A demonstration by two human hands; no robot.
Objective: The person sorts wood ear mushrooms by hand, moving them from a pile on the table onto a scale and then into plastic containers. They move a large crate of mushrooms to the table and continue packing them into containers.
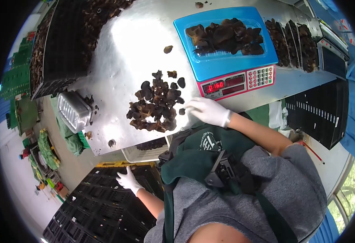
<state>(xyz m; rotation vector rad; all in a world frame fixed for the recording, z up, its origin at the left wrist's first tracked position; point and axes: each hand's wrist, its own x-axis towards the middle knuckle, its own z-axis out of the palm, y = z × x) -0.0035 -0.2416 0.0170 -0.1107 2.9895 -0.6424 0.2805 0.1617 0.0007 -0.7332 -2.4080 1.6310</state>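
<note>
My right hand (210,112), in a white glove, reaches over the metal table's near edge with its fingers stretched out and holding nothing. Its fingertips are close beside a small dark mushroom piece (182,111). Just left of that lies a loose pile of dark wood ear mushrooms (159,97). My left hand (128,180), also gloved, hangs below table level with fingers spread, over a stack of black crates (104,198). Beyond my right hand, a blue-topped scale (210,72) shows 0.160 and bears a clear plastic tray of wood ears (230,36).
Nested clear trays (72,110) stand at the table's left edge. A black crate (66,44) and a mushroom heap (100,20) occupy the far left. Filled packs (293,44) line up right of the scale. A white basket (132,154) sits under the table's near edge.
</note>
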